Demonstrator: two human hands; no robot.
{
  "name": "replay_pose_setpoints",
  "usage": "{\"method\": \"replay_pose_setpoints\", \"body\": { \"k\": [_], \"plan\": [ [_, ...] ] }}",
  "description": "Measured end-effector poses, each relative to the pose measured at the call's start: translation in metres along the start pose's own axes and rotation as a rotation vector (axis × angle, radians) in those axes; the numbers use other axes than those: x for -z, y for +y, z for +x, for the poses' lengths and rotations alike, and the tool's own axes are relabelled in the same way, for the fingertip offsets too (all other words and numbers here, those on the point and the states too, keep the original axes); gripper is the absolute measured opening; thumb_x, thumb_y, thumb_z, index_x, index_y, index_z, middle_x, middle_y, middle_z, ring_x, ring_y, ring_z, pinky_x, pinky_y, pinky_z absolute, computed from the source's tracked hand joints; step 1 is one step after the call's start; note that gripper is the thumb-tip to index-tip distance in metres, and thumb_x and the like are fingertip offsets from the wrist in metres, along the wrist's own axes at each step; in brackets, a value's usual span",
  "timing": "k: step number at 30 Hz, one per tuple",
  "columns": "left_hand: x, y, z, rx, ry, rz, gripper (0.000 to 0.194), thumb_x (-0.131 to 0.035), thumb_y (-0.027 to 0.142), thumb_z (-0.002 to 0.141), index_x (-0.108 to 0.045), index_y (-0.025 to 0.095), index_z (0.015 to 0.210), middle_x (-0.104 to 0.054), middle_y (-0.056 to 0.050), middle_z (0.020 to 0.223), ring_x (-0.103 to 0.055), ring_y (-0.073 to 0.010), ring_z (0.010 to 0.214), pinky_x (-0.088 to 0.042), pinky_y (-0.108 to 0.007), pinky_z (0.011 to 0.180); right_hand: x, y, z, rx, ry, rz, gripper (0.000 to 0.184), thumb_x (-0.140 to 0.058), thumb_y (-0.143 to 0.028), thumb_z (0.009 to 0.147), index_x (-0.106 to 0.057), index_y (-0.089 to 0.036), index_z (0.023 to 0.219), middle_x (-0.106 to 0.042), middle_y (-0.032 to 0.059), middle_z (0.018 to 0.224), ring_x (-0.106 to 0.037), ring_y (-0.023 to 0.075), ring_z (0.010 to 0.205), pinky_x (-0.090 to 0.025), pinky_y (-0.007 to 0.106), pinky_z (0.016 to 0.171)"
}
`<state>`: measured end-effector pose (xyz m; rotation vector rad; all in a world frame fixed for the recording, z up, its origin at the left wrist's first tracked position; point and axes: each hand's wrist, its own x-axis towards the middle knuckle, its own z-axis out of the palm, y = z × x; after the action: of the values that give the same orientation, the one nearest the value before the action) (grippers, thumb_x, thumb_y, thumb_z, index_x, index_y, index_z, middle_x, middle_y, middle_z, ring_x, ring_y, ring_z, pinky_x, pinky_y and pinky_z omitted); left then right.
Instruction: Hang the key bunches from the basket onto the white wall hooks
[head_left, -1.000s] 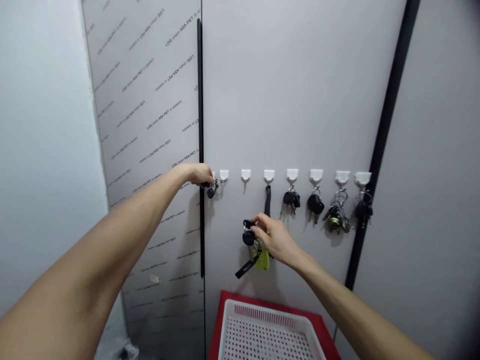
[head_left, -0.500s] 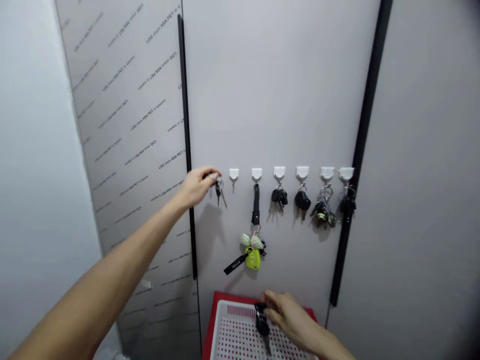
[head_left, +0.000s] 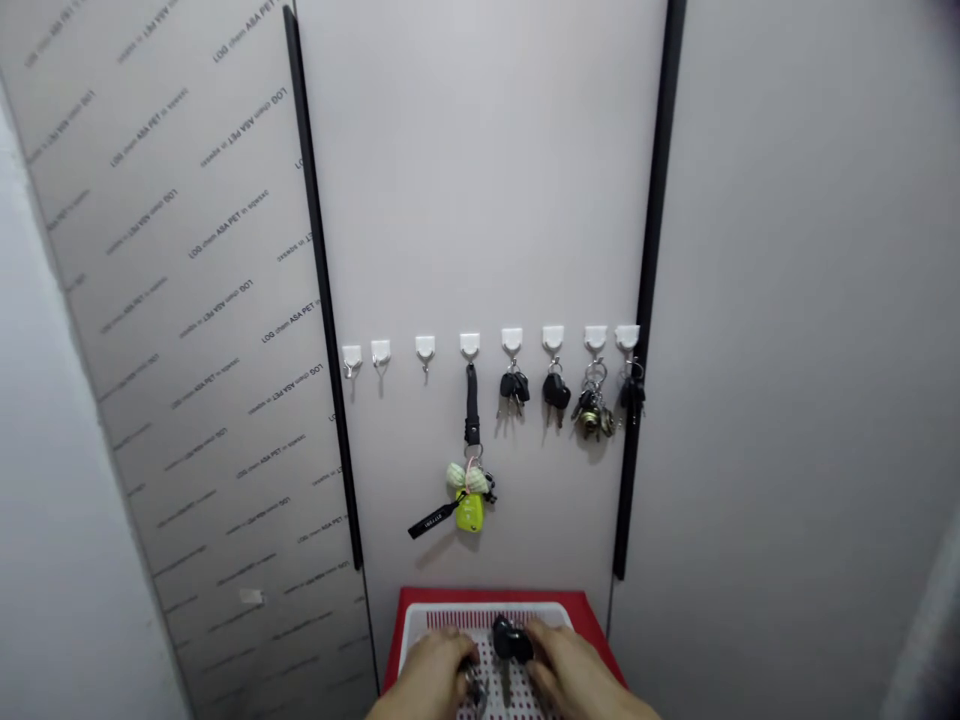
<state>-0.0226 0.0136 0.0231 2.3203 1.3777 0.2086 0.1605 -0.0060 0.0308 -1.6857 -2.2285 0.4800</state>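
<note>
White basket [head_left: 407, 632] under L hand [head_left: 437, 668] & R hand [head_left: 568, 665].
L grips blurred keys [head_left: 477, 690] on inner side; R pinches black keys [head_left: 513, 643] just to its left; white hooks [head_left: 425, 345] well above both.

White basket [head_left: 442, 619] on red surface [head_left: 589, 622]

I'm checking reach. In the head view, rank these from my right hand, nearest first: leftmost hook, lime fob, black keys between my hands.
1. Black keys: at your right hand.
2. Lime fob: above, left.
3. Leftmost hook: higher, far left.
</note>
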Motion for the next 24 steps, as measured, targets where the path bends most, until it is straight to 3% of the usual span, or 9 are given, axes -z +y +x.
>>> {"method": "replay_pose_setpoints", "body": {
  "k": [3, 6, 8, 11, 14, 16, 19, 22, 24],
  "plan": [
    [-0.004, -0.004, -0.002, 0.045, -0.091, 0.035, 0.04, -0.049, 0.015, 0.051, -0.052, 0.025, 0.09, -0.053, -0.004, 0.094, -0.047, -0.0211, 0.087, -0.035, -0.03, 0.074, -0.001, 0.003, 0.003, 0.019, -0.031, -0.06, 0.022, -0.037, -0.014, 0.058, -0.055, -0.019, 0.07, -0.059, 0.0021, 0.066, -0.052, 0.0132, 0.061, -0.032, 0.02, 0.051],
    [0.015, 0.002, -0.005, 0.0, 0.002, -0.054, 0.039, -0.051, 0.019, 0.052, -0.052, 0.023, 0.091, -0.053, -0.004, 0.095, -0.047, -0.0201, 0.087, -0.035, -0.029, 0.075, 0.019, -0.006, 0.011, 0.05, 0.007, -0.052, 0.018, -0.037, -0.015, 0.06, -0.055, -0.017, 0.061, -0.058, 0.0023, 0.059, -0.051, 0.0124, 0.056, -0.032, 0.02, 0.049],
    [0.043, 0.016, -0.006, -0.083, 0.166, -0.146, 0.029, -0.046, 0.022, 0.06, -0.052, 0.021, 0.088, -0.056, -0.003, 0.087, -0.048, -0.0169, 0.081, -0.036, -0.027, 0.072, 0.049, -0.021, 0.02, 0.107, 0.145, 0.028, 0.02, -0.036, -0.019, 0.066, -0.055, -0.016, 0.068, -0.059, 0.003, 0.063, -0.051, 0.012, 0.057, -0.035, 0.021, 0.053],
    [0.098, 0.047, 0.0, -0.184, 0.473, -0.279, 0.025, -0.041, 0.024, 0.065, -0.05, 0.017, 0.088, -0.055, -0.003, 0.082, -0.049, -0.0129, 0.074, -0.037, -0.024, 0.07, 0.107, -0.05, 0.034, 0.146, 0.512, 0.127, 0.027, -0.038, -0.028, 0.068, -0.051, -0.012, 0.086, -0.058, 0.0071, 0.076, -0.05, 0.0124, 0.059, -0.038, 0.024, 0.059],
    [0.146, 0.076, 0.017, -0.185, 0.818, -0.319, 0.029, -0.041, 0.028, 0.066, -0.045, 0.018, 0.093, -0.053, -0.005, 0.089, -0.048, -0.013, 0.078, -0.036, -0.024, 0.069, 0.157, -0.077, 0.049, 0.166, 0.868, 0.175, 0.035, -0.039, -0.031, 0.069, -0.044, -0.014, 0.099, -0.053, 0.0085, 0.092, -0.05, 0.0112, 0.059, -0.039, 0.025, 0.063],
    [0.165, 0.088, 0.032, -0.153, 0.95, -0.306, 0.034, -0.044, 0.03, 0.065, -0.043, 0.017, 0.096, -0.052, -0.005, 0.089, -0.047, -0.0138, 0.078, -0.036, -0.025, 0.067, 0.175, -0.088, 0.06, 0.144, 0.972, 0.134, 0.04, -0.041, -0.031, 0.067, -0.041, -0.013, 0.103, -0.053, 0.0095, 0.094, -0.051, 0.013, 0.064, -0.038, 0.027, 0.067],
    [0.175, 0.094, 0.052, -0.126, 0.884, -0.3, 0.023, -0.042, 0.031, 0.065, -0.05, 0.016, 0.079, -0.054, -0.002, 0.069, -0.048, -0.0122, 0.064, -0.036, -0.023, 0.057, 0.183, -0.091, 0.075, 0.095, 0.956, 0.071, 0.04, -0.044, -0.03, 0.064, -0.043, -0.013, 0.101, -0.056, 0.0091, 0.084, -0.051, 0.0168, 0.071, -0.037, 0.029, 0.066],
    [0.178, 0.092, 0.062, -0.108, 0.807, -0.363, 0.021, -0.038, 0.029, 0.065, -0.049, 0.014, 0.055, -0.044, 0.002, 0.047, -0.041, -0.0083, 0.047, -0.031, -0.019, 0.045, 0.183, -0.086, 0.084, 0.06, 0.89, 0.144, 0.026, -0.041, -0.03, 0.065, -0.052, -0.014, 0.083, -0.057, 0.0049, 0.067, -0.051, 0.0145, 0.061, -0.038, 0.025, 0.057],
    [0.184, 0.09, 0.062, -0.116, 0.808, -0.478, 0.022, -0.038, 0.029, 0.065, -0.048, 0.014, 0.052, -0.039, 0.004, 0.043, -0.036, -0.0065, 0.042, -0.028, -0.018, 0.041, 0.187, -0.083, 0.085, 0.048, 0.883, 0.214, 0.021, -0.04, -0.03, 0.064, -0.052, -0.014, 0.068, -0.054, 0.0023, 0.058, -0.049, 0.0121, 0.053, -0.036, 0.023, 0.052]
  ]
}}
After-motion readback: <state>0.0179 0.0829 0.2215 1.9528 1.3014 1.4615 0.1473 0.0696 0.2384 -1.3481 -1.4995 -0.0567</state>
